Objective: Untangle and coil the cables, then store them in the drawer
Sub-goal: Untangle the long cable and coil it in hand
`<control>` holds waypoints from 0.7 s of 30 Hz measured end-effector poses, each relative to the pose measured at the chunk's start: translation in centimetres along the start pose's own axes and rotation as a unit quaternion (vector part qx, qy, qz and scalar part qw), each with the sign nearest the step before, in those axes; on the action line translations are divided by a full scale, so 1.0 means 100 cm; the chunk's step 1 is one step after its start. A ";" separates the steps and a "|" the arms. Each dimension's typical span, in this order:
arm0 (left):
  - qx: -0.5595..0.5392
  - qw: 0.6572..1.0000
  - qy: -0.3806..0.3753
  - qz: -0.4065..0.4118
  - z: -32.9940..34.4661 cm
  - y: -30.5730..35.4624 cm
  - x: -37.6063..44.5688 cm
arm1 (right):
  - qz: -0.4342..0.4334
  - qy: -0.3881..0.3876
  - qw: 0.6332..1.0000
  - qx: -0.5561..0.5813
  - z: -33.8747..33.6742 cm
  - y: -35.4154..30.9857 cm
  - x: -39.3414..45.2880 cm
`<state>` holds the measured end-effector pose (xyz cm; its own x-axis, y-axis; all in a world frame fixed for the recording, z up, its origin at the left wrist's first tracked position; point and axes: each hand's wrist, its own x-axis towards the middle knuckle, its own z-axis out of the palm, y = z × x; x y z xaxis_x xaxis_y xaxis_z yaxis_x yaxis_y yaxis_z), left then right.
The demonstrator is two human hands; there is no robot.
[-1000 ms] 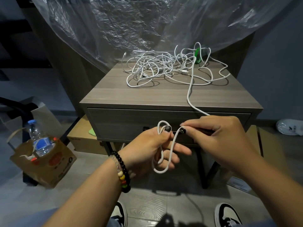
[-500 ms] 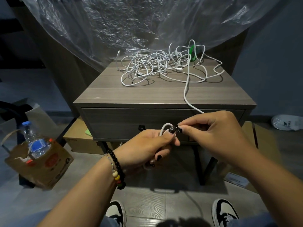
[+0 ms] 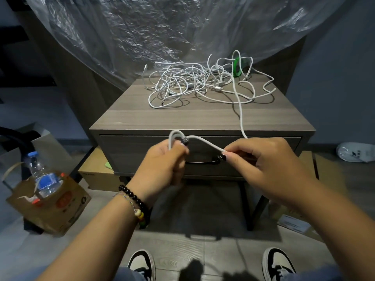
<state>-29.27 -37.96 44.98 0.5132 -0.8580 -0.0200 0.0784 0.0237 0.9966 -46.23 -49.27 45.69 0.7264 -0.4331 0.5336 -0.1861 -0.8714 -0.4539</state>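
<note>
A tangle of white cables (image 3: pixel 182 84) lies at the back of the grey wooden nightstand top (image 3: pixel 142 116). One white cable (image 3: pixel 240 116) runs from the tangle forward over the front edge to my hands. My left hand (image 3: pixel 164 161) grips a small coil of this cable, its loops showing above my thumb. My right hand (image 3: pixel 261 159) pinches the same cable between thumb and forefinger, a short span stretched between both hands. Behind my hands is the shut drawer (image 3: pixel 125 153) with a dark handle (image 3: pixel 203 162).
Crinkled clear plastic sheet (image 3: pixel 152 31) hangs behind the nightstand. A green item (image 3: pixel 236 67) sits among the cables at the back right. A brown paper bag (image 3: pixel 50 203) with a water bottle (image 3: pixel 41 175) stands on the floor to the left. Cardboard boxes (image 3: pixel 97 175) lie under the nightstand.
My hands have moved apart, the right one sliding along the cable to the right. The left hand has closed around the loops and turned upward. The view has shifted downward.
</note>
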 end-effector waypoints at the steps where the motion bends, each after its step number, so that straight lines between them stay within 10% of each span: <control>1: -0.007 1.000 0.029 0.008 -0.001 0.001 0.002 | -0.008 0.005 1.000 -0.002 0.000 -0.001 0.001; 10: -0.111 0.973 0.204 -0.011 -0.024 -0.007 0.019 | 0.004 0.016 1.000 0.026 -0.002 0.000 0.000; 21: -0.194 0.977 0.051 -0.065 -0.008 -0.021 0.011 | -0.006 0.008 0.999 -0.032 0.018 -0.007 -0.012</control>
<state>-28.16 -38.56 42.83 0.5579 -0.8117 -0.1728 0.4573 0.1270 0.8802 -45.78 -47.67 44.06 0.7189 -0.4252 0.5499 -0.2189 -0.8893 -0.4015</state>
